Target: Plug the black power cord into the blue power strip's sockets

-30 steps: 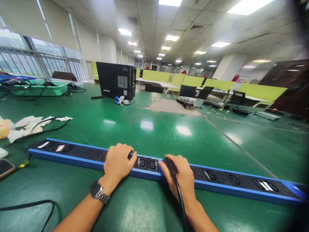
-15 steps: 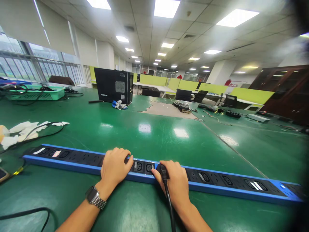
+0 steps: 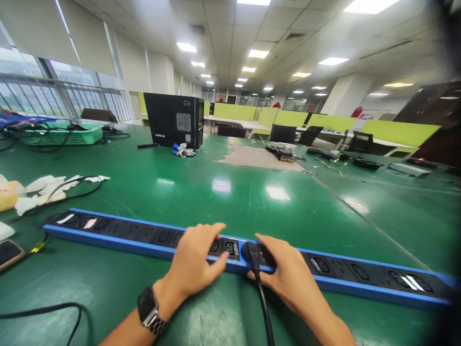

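A long blue power strip (image 3: 118,244) with black sockets lies across the green table. A black power plug (image 3: 252,252) sits upright on its middle, and its cord runs down toward me. My right hand (image 3: 290,269) straddles the strip just right of the plug, thumb at the near edge and fingers at the far edge, spread apart. Over the strip left of the plug is my left hand (image 3: 196,262), its thumb and fingers apart with nothing between them. A wristwatch (image 3: 148,307) is on my left wrist. Both palms cover some sockets.
A black computer case (image 3: 173,120) stands at the back, with blue-and-white gloves (image 3: 183,150) before it. At left are a green basket (image 3: 65,134) of cables, white crumpled material (image 3: 46,190) and a phone (image 3: 10,253). Loose electronic parts (image 3: 284,153) lie at the back right.
My right hand has let go of the plug and spread across the strip to its right. My left hand has loosened and shifted right along the strip. The view has turned slightly left.
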`<action>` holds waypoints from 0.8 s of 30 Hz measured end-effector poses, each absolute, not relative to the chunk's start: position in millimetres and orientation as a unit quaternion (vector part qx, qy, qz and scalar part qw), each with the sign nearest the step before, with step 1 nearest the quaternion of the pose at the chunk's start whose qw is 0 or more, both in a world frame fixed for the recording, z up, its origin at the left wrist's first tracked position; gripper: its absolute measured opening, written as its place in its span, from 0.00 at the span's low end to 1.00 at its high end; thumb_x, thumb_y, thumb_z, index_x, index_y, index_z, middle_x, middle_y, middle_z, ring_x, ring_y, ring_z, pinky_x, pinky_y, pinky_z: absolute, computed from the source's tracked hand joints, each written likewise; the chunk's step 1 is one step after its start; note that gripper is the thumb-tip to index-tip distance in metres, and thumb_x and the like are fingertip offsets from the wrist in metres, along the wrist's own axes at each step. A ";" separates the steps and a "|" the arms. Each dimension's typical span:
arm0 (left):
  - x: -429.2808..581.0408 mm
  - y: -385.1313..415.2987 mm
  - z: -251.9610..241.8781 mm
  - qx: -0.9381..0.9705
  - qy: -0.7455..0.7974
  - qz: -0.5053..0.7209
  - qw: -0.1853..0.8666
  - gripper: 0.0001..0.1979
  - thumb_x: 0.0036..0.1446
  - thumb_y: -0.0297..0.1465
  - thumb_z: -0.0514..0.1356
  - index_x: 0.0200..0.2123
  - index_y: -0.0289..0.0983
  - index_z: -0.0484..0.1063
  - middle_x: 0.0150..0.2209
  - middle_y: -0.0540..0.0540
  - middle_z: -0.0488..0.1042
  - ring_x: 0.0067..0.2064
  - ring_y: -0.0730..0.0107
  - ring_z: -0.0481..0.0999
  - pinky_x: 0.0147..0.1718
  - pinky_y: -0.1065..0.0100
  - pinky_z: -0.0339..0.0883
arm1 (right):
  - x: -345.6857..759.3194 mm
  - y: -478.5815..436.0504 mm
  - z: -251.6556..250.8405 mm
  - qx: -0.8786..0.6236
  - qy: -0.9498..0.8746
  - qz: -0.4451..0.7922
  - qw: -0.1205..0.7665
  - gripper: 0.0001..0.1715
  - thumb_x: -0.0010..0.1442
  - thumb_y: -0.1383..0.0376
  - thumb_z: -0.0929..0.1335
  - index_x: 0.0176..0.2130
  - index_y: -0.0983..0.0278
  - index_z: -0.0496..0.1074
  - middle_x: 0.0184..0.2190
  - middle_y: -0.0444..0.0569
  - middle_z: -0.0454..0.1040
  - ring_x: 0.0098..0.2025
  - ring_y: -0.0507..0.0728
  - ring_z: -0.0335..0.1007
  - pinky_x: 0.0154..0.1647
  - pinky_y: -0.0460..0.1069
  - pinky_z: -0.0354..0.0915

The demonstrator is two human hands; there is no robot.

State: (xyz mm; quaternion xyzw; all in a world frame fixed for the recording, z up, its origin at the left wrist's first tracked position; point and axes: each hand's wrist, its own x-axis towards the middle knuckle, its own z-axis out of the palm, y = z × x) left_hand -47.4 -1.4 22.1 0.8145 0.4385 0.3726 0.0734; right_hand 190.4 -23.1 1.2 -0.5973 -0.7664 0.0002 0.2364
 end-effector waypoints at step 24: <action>-99.5 -0.4 2.2 0.746 0.526 0.406 0.049 0.15 0.59 0.39 0.59 0.47 0.42 0.72 0.42 0.47 0.79 0.42 0.61 0.77 0.43 0.60 0.69 | 190.8 -20.7 -2.1 -0.618 -0.757 -0.031 0.209 0.39 0.43 0.43 0.73 0.50 0.59 0.69 0.47 0.51 0.75 0.49 0.66 0.68 0.50 0.61 0.59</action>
